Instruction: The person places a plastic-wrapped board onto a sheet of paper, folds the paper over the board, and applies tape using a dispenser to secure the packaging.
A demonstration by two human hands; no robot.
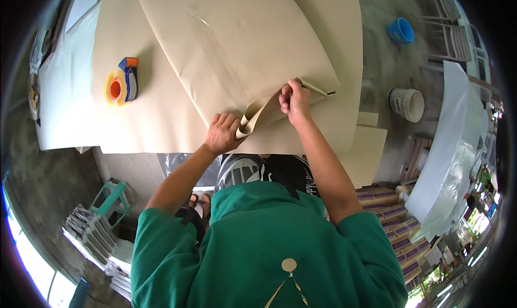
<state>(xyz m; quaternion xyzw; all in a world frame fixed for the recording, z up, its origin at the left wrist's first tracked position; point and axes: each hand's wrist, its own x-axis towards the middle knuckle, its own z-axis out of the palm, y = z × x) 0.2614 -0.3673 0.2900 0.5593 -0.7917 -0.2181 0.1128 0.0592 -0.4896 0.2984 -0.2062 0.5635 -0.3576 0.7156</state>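
Note:
A large package wrapped in brown paper [237,33] lies on the table, with a strip of clear tape [215,54] running along its top. At its near end the paper stands up in a loose, curled fold [253,114]. My left hand [223,133] is closed on the left corner of that fold, its fingertips partly hidden. At the right part of the same paper edge, my right hand [295,101] pinches the flap with curled fingers. Off to the left sits a tape dispenser [129,80] in blue and orange, holding a yellowish roll.
More brown paper [134,130] covers the table under the package. On the floor to the right stand a blue bucket [400,30] and a white bucket [407,104]. Several stacked boxes [396,222] are at the lower right. A green step stool [112,197] stands lower left.

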